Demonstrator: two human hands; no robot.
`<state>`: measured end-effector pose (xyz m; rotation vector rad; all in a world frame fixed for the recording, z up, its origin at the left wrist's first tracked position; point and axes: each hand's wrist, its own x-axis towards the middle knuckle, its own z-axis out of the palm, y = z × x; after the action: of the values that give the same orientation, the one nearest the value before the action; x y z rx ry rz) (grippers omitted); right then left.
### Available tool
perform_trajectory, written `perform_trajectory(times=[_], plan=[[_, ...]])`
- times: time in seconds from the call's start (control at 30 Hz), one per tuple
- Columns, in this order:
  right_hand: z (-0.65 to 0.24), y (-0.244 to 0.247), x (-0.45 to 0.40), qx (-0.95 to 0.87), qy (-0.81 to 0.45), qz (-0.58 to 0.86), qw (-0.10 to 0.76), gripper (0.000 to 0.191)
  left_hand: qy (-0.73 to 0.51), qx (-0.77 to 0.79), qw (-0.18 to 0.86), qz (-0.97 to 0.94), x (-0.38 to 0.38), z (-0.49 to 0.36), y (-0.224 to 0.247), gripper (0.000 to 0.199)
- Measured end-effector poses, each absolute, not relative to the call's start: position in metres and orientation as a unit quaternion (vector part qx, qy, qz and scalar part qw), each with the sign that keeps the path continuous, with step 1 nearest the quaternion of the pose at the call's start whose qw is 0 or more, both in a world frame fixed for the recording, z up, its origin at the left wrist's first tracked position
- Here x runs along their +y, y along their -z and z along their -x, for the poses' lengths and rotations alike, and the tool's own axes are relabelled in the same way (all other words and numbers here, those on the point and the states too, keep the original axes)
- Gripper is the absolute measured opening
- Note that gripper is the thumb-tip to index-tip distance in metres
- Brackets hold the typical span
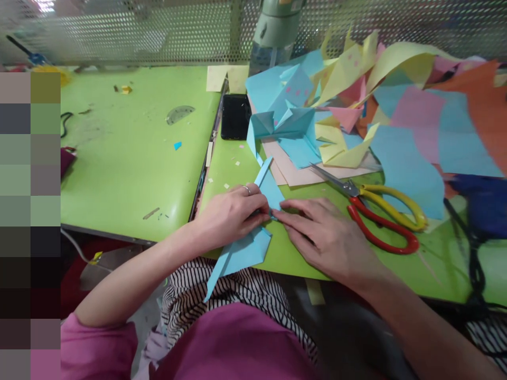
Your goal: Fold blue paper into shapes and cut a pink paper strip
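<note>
Blue folded paper is pinched by the left hand near the front edge of the green table; its middle is touched by the fingertips of the loosely open right hand. Several folds are made; what is left cannot be told. One pair of scissors, one smartphone, one bottle and one protractor are counted; the loose sheets are too overlapped to be counted.

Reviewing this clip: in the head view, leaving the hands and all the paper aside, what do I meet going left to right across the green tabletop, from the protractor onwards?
Protractor → phone → bottle → scissors → dark blue item.
</note>
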<state>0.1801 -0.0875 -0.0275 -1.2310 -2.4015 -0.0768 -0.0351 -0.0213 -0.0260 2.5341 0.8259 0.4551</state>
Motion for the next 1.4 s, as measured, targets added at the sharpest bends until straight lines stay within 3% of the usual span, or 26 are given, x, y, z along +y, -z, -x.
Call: perform_trajectory(times=[0.6, 0.87, 1.07, 1.27, 1.4], plan=[[-0.185, 0.023, -0.090, -0.842, 0.116, 0.510, 0.127, 0.031, -0.157, 0.289, 0.156, -0.931, -0.024, 0.034, 0.027, 0.020], [-0.182, 0.027, -0.095, -0.838, 0.132, 0.503, 0.166, 0.030, -0.161, 0.300, 0.209, -0.917, -0.021, 0.033, 0.024, 0.015], [-0.191, 0.025, -0.099, -0.857, 0.161, 0.476, 0.115, 0.029, -0.164, 0.309, 0.230, -0.908, -0.020, 0.032, 0.025, 0.016], [-0.185, 0.024, -0.097, -0.834, 0.074, 0.504, 0.211, 0.024, -0.165, 0.334, 0.236, -0.897, -0.021, 0.031, 0.024, 0.015], [-0.177, 0.024, -0.095, -0.853, 0.048, 0.478, 0.206, 0.028, -0.156, 0.346, 0.234, -0.895, -0.020, 0.031, 0.024, 0.015]])
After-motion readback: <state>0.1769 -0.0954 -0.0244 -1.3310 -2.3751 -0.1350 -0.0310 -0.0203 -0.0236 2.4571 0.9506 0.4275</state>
